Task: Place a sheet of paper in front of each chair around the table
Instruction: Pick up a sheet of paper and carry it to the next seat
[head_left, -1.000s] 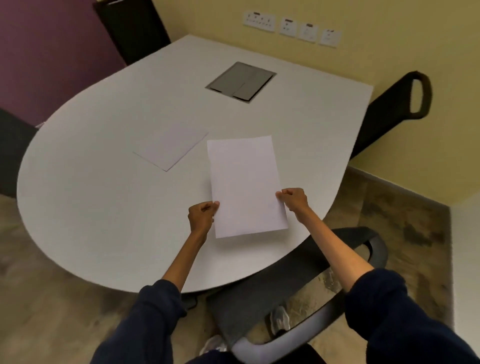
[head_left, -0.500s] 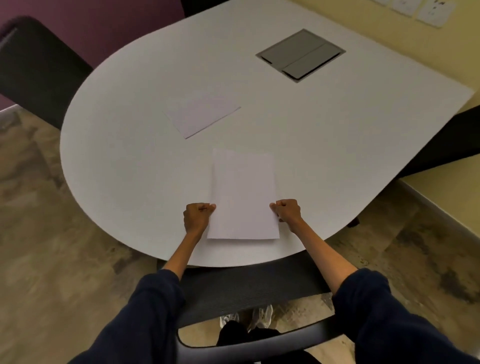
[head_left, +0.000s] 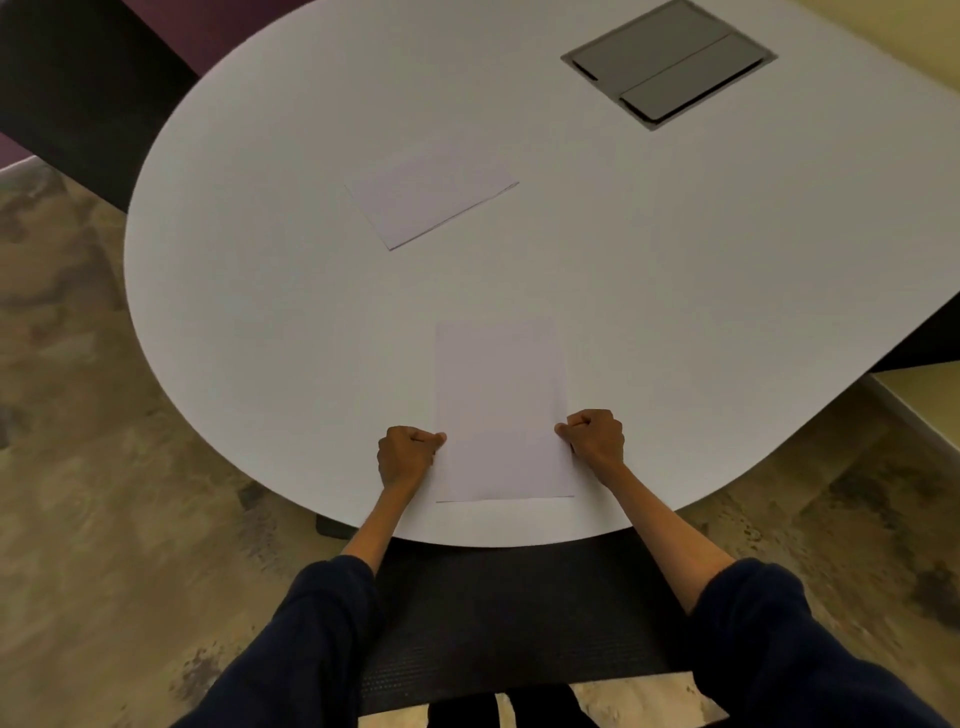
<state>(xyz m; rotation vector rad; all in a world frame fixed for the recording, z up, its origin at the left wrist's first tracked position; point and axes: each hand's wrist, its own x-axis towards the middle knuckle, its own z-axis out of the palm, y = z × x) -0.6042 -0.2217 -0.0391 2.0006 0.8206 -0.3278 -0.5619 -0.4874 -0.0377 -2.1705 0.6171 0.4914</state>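
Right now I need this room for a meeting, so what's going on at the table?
A person reaches over a black chair, setting a sheet of paper on the white table in front of it. The left-hand grip and right-hand grip pinch its side edges, and it lies flat near the rim. More paper lies further in, untouched.

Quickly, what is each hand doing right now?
Left hand: pinches the left edge of the sheet of paper.
Right hand: pinches its right edge.
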